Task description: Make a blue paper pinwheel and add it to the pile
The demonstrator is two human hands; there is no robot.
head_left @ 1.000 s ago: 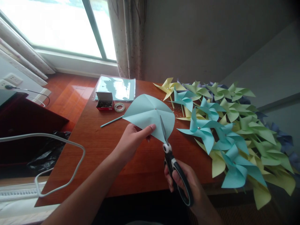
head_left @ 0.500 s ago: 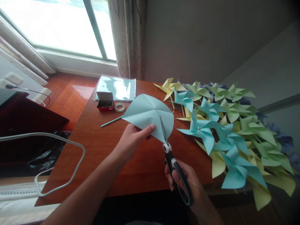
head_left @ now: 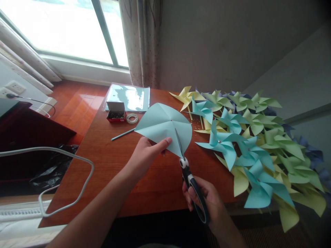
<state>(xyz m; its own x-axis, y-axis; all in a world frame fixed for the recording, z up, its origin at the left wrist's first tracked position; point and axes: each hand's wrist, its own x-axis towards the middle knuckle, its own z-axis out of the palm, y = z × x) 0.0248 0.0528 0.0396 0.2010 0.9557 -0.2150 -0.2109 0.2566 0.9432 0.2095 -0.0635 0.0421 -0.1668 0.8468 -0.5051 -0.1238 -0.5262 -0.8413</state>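
My left hand [head_left: 152,150] grips a light blue sheet of paper [head_left: 157,120] by its near edge, thumb on top and the other fingers mostly hidden beneath. The paper has rounded edges, fold lines and a small hole near its centre. In my right hand [head_left: 204,196] is a pair of black and white scissors [head_left: 190,175], fingers wrapped round the handles. Their blades lie at the paper's near right corner, pointing toward the hole. A thin light blue stick [head_left: 122,134] rests on the table, its far end meeting the paper's left corner.
Many paper pinwheels [head_left: 222,139] in blue, green and yellow cover the right of the wooden table [head_left: 103,165]. Behind the stick are an open small box [head_left: 116,112], a tape roll [head_left: 132,118] and a plastic-wrapped paper stack [head_left: 129,97]. A white looped tube [head_left: 89,179] crosses the left edge.
The scissor handles have come slightly closer together, and the blade tip sits a touch nearer the hole. My left hand and the paper have hardly moved.
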